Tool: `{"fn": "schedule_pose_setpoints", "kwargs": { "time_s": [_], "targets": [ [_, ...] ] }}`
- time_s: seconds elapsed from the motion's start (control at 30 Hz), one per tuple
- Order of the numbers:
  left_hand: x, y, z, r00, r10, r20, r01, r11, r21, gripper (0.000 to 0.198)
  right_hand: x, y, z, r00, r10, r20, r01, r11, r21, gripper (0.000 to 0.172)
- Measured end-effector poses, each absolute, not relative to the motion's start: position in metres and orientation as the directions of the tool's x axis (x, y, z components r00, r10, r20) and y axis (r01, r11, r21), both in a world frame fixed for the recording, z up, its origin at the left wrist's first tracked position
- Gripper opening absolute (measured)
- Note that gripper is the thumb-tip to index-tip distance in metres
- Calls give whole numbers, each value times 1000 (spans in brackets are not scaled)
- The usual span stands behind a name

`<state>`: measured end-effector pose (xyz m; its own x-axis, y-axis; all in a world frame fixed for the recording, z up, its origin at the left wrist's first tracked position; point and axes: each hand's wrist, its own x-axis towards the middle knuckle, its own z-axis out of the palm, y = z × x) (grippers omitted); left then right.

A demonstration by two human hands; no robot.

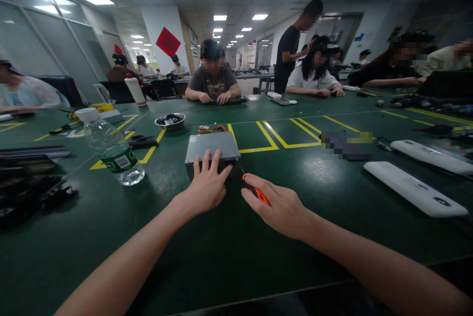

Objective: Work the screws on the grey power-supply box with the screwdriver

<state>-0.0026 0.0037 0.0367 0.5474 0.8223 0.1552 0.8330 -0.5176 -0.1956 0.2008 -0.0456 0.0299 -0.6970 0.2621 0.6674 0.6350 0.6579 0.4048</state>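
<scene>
A grey metal computer power supply (195, 146) sits on the green table in front of me, a bundle of coloured cables (212, 129) behind it. Spread over its top and near side, my left hand (207, 183) rests with the fingers apart. My right hand (275, 203) is closed around the orange and black handle of a screwdriver (261, 195). The thin shaft points up and left to the power supply's near right corner. Whether the tip sits in a screw is too small to tell.
Left stands a tilted-looking water bottle (120, 158); behind it, a metal bowl (170, 121) of small parts. Dark parts (33, 193) lie at far left. Two white power banks or strips (414, 188) lie right. Yellow tape (258, 149) marks the table. Several people sit or stand beyond.
</scene>
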Motion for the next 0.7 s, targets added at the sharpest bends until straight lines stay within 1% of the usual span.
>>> {"fn": "schedule_pose_setpoints", "kwargs": {
  "time_s": [0.13, 0.23, 0.37, 0.47, 0.53, 0.6, 0.7],
  "targets": [
    [-2, 3, 38, 548, 818, 172, 833, -517, -195, 59, 204, -43, 32, -639, 280, 717, 684, 634, 362, 12],
    [-2, 3, 38, 549, 817, 178, 834, -517, -193, 59, 203, -44, 32, -634, 307, 710, 679, 660, 322, 15],
    [-3, 3, 37, 554, 817, 162, 830, -526, -184, 58, 201, -45, 28, -679, 288, 675, 641, 681, 355, 23],
    [-3, 4, 37, 555, 815, 167, 829, -527, -186, 60, 203, -45, 27, -679, 260, 686, 647, 653, 393, 26],
    [-3, 3, 38, 554, 816, 164, 830, -526, -186, 61, 204, -44, 28, -665, 262, 700, 672, 620, 406, 25],
    [-2, 2, 39, 551, 820, 156, 831, -525, -183, 60, 204, -44, 30, -648, 276, 710, 694, 597, 401, 19],
    [-3, 2, 39, 553, 818, 157, 830, -527, -181, 59, 201, -46, 32, -645, 297, 704, 695, 611, 379, 13]
  ]
}}
